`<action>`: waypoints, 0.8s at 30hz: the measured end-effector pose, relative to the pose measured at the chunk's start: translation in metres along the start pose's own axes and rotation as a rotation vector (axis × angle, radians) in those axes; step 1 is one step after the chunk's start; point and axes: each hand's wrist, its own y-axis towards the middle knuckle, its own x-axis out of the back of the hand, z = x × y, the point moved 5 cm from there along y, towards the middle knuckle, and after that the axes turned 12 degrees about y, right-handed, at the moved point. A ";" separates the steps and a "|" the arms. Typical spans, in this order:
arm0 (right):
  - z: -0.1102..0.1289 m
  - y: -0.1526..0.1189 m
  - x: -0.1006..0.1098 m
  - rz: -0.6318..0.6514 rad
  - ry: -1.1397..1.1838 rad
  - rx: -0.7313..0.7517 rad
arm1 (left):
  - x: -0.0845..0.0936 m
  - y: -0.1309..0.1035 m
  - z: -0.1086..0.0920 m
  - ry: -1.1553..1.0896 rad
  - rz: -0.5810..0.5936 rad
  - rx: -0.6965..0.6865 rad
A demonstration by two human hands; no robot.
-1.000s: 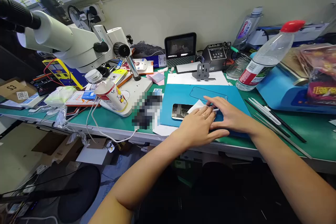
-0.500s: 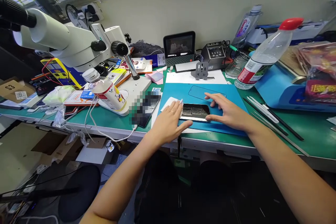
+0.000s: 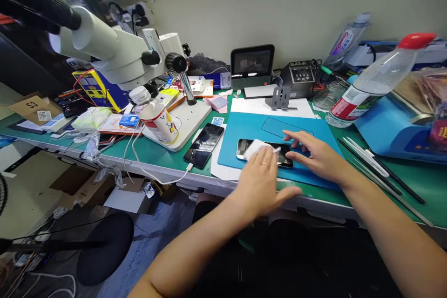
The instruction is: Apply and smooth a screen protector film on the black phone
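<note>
A phone (image 3: 240,149) lies flat, its dark glass facing up, on the blue mat (image 3: 240,125). My left hand (image 3: 260,177) presses a folded white cloth (image 3: 254,147) onto the middle of the phone, its fingers over the cloth and its thumb stretched out to the right. At the phone's right end is my right hand (image 3: 314,153), fingers and thumb apart around that end, with thumb tip at or near the edge. Above the phone, a thin dark phone-shaped outline (image 3: 279,125) shows on the mat.
Left of the mat lies a second phone (image 3: 204,145) with a white cable. A microscope (image 3: 118,53) and a drink bottle (image 3: 157,118) stand further left. Tweezers and pens (image 3: 375,163) lie right of the mat, near a red-capped bottle (image 3: 377,79).
My left hand and the cloth have slid right, from the phone's left end to its middle. The whole view has shifted slightly; my right hand keeps much the same place by the phone.
</note>
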 end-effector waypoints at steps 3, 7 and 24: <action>0.002 0.002 0.004 -0.041 0.018 0.016 | -0.004 0.019 -0.029 0.024 -0.027 0.006; 0.006 0.001 0.010 -0.109 -0.043 0.037 | -0.011 0.028 -0.046 0.062 -0.032 0.087; -0.035 -0.005 0.020 -0.233 -0.345 -0.291 | 0.022 0.016 0.072 -0.179 -0.219 -0.009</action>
